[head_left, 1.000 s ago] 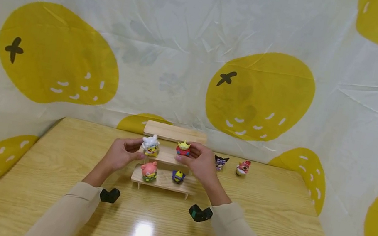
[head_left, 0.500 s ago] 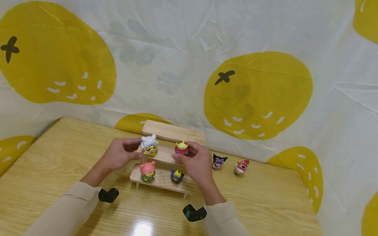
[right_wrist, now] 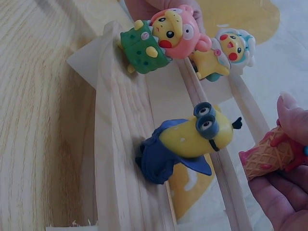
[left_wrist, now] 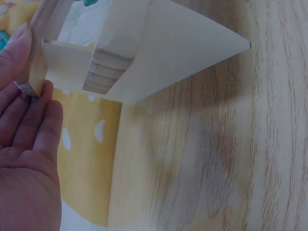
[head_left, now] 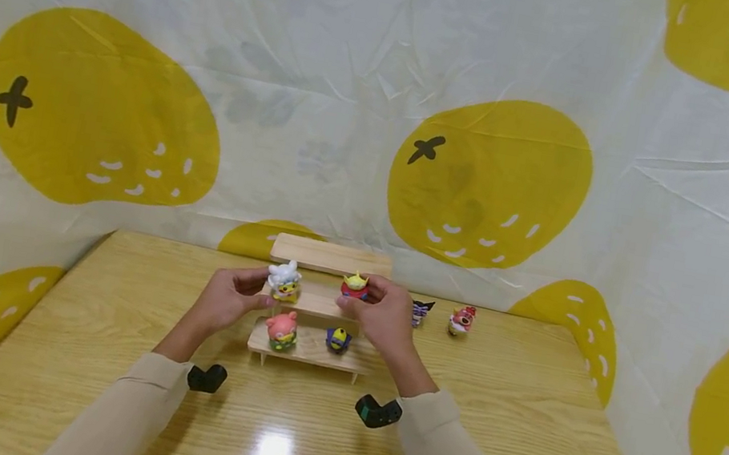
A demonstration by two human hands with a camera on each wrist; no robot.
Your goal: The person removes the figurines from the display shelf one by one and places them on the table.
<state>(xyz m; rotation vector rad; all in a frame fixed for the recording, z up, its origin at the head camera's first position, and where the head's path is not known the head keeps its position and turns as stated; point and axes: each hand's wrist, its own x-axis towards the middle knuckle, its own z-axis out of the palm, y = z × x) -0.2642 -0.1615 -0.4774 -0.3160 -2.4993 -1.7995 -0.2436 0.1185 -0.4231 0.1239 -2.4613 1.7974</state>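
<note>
My left hand grips the left end of the middle tier of a three-tier wooden display stand. In the left wrist view its thumb lies over the board end and its fingers are beneath. Above that tier's right part, my right hand holds a red alien figurine with a waffle-cone base. A yellow figurine in a white cap stands on the middle tier near the left thumb. On the lowest tier are a pink-hooded figurine and a Minion figurine, both upright.
Right of the stand, a black-eared figurine, partly behind my right hand, and a red-and-white figurine stand on the wooden table. A fruit-print cloth hangs close behind the stand. Black devices sit at both wrists.
My right hand has shifted slightly right with the alien figurine, and now covers part of the black-eared one. The left hand stays on the stand. The head view has turned a little.
</note>
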